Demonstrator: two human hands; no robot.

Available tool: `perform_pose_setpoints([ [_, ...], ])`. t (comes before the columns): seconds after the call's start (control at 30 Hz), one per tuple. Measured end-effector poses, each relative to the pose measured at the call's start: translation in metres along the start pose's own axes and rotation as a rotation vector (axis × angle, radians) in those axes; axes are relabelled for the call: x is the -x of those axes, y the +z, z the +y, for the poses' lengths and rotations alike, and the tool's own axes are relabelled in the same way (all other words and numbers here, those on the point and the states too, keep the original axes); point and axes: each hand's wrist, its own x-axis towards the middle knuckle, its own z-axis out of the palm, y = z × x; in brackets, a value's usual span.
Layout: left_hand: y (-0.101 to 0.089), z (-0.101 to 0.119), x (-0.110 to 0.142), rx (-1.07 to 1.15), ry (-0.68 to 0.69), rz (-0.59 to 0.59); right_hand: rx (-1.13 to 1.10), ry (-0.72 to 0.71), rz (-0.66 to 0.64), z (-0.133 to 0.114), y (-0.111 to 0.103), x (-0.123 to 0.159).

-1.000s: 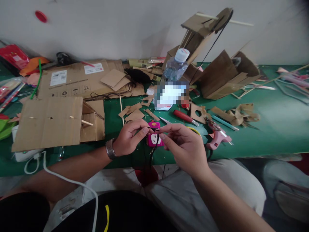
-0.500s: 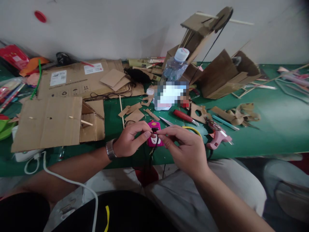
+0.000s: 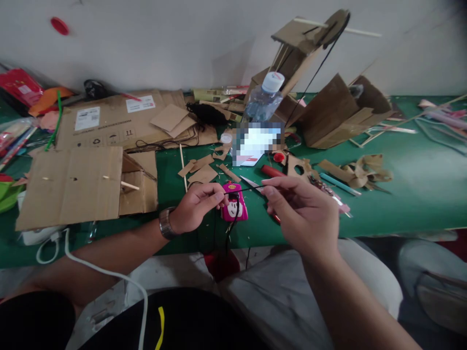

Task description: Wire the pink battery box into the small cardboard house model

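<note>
Between my two hands a thin black string (image 3: 245, 189) is stretched almost level. My left hand (image 3: 197, 206) pinches one end of the span between thumb and forefinger. On the other side my right hand (image 3: 304, 214) pinches the string too, its fingers closed. Just beneath the string lies a pink power socket (image 3: 241, 214) with a black plug and cord in it. Scissors (image 3: 251, 183) lie behind my right hand, their handles partly hidden by it. The pink glue gun (image 3: 337, 199) is mostly covered by that hand.
A cardboard box build (image 3: 73, 187) with sticks stands at left. Behind are a water bottle (image 3: 262, 102), a blurred lit screen (image 3: 255, 143) and a cardboard structure with a wheel (image 3: 337, 26). Cardboard scraps (image 3: 203, 174) and a white cable (image 3: 109, 274) lie nearby.
My right hand has moved right, away from my left, and a longer stretch of black string shows between them. The left hand has shifted only slightly.
</note>
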Motion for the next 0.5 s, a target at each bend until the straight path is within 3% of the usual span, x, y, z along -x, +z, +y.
perform_pose_setpoints([
  [0.27, -0.001, -0.002, 0.001, 0.024, -0.029, 0.043, -0.102, -0.014, 0.177, 0.004, -0.014, -0.012],
  [0.5, 0.000, -0.004, 0.001, 0.154, -0.048, 0.077, -0.113, 0.012, 0.136, 0.004, -0.013, -0.011],
])
